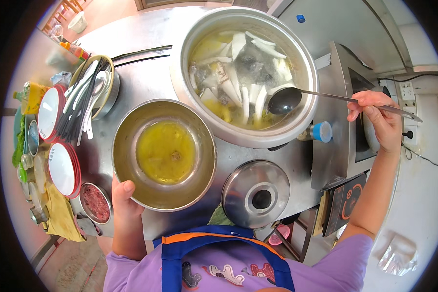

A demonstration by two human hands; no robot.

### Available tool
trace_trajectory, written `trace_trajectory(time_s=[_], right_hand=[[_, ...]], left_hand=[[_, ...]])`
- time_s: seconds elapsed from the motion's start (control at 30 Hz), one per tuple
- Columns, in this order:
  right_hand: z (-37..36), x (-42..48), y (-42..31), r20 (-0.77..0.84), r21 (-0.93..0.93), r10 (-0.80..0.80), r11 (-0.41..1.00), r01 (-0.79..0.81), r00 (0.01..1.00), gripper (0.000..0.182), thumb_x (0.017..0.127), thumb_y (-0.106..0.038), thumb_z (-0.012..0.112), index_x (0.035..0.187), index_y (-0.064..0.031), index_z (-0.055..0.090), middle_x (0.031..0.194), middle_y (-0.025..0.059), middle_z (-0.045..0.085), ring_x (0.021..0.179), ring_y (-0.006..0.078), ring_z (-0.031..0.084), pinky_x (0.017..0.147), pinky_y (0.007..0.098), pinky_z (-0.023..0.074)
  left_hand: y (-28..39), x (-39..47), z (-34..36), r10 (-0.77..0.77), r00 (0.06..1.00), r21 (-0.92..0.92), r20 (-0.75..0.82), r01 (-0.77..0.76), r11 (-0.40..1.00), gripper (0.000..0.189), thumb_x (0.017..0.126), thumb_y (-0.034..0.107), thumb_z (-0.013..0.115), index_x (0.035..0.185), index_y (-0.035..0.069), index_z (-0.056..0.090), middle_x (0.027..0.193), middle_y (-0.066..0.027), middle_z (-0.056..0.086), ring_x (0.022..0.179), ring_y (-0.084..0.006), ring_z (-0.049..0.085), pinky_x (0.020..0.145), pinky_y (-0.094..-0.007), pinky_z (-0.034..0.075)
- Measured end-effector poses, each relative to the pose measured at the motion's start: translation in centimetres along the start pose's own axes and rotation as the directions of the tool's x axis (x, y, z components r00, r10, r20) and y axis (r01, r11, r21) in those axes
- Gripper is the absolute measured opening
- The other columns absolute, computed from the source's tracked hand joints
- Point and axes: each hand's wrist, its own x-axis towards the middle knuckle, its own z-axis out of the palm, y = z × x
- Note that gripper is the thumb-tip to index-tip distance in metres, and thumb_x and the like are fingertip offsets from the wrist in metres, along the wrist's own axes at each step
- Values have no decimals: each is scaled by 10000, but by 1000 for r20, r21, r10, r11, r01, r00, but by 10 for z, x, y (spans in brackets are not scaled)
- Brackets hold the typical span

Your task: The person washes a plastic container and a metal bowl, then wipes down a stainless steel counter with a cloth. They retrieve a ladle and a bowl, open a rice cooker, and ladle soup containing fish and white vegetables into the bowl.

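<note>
My left hand (pixel 126 195) grips the near-left rim of a large stainless steel bowl (pixel 200 171), thumb over the edge. Yellow broth (pixel 164 146) with a small brown piece in it covers the bowl's bottom. In my right hand (pixel 377 115) is the metal handle of a ladle (pixel 332 95). Its dark bowl hangs tilted over the near-right part of a big round cooking pot (pixel 308 76), at or just above the liquid; I cannot tell if it touches. White strips (pixel 237 45), perhaps coconut flesh, and darker chunks lie in the steaming yellowish broth there.
A metal lid (pixel 237 189) with a black knob lies near the front edge. A small dish of raw minced meat (pixel 95 204), red-rimmed white plates (pixel 64 169) and a container of spoons and chopsticks (pixel 115 89) stand left. At right are a blue-capped jar (pixel 321 132) and a metal appliance (pixel 325 153).
</note>
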Motion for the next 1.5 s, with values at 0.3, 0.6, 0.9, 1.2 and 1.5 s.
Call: trace_trajectory(time_s=[0.3, 0.6, 0.9, 1.2, 1.5], right_hand=[[2, 9, 0, 30, -2, 54, 999, -54, 998, 117, 859, -13, 544, 943, 48, 598, 832, 152, 632, 658, 207, 630, 680, 318, 496], [14, 17, -4, 61, -4, 50, 999, -50, 997, 122, 875, -33, 531, 947, 47, 591, 810, 144, 623, 648, 209, 628, 624, 311, 504], [29, 25, 2, 58, 59, 40, 997, -43, 998, 125, 899, -43, 500, 958, 47, 563, 799, 119, 605, 630, 179, 614, 596, 290, 516], [47, 40, 1, 59, 98, 55, 993, -60, 997, 110, 899, -37, 502, 935, 53, 556, 815, 98, 596, 627, 132, 606, 582, 234, 499], [70, 54, -5, 13, 25, -56, 998, 56, 998, 111, 908, -40, 466, 933, 41, 537, 801, 93, 587, 588, 162, 612, 552, 241, 492]], left_hand=[[0, -3, 0, 2, 999, -5, -37, -2, 1000, 752, 697, 302, 718, 1274, -33, 372, 1197, -151, 512, 1041, -237, 553, 848, -344, 476], [3, -2, -1, -15, 1000, 15, -22, 15, 1000, 783, 703, 333, 723, 1283, -43, 355, 1207, -151, 504, 1047, -236, 549, 852, -338, 471], [2, 1, 10, 35, 999, 71, -39, -32, 997, 825, 685, 374, 711, 1297, -41, 345, 1235, -154, 485, 1103, -245, 515, 909, -352, 436], [5, 3, 9, -25, 1000, 131, -15, 27, 991, 868, 642, 396, 646, 1347, 13, 313, 1332, -177, 397, 1204, -311, 426, 1005, -411, 360], [7, 2, 15, -29, 999, 135, -38, 34, 990, 875, 627, 382, 653, 1347, 17, 317, 1324, -178, 404, 1198, -311, 432, 1003, -410, 366]])
